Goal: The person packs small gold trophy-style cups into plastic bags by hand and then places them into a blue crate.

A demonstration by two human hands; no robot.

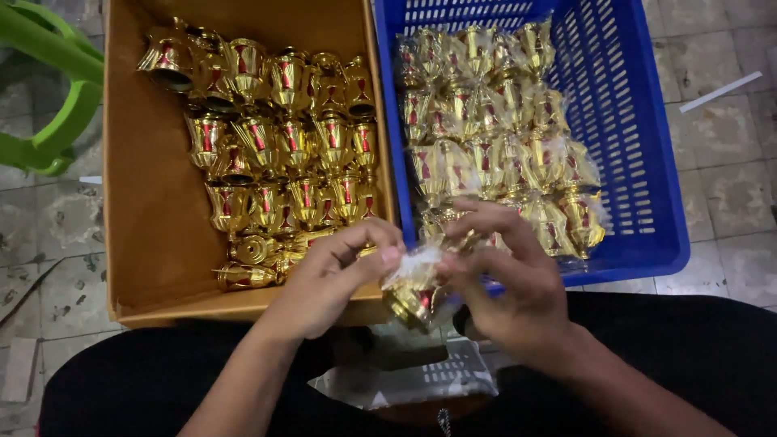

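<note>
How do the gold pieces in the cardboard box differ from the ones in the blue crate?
The pieces in the cardboard box lie bare; those in the blue crate are each wrapped in a clear plastic bag. The cardboard box has solid brown walls; the blue crate has slotted plastic ones. Both lots are gold with red panels, like the bagged piece between the left hand and right hand.

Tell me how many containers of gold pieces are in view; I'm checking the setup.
2: a brown cardboard box on the left with bare gold pieces, and a blue plastic crate on the right with bagged ones. Others may lie outside the view.
</note>
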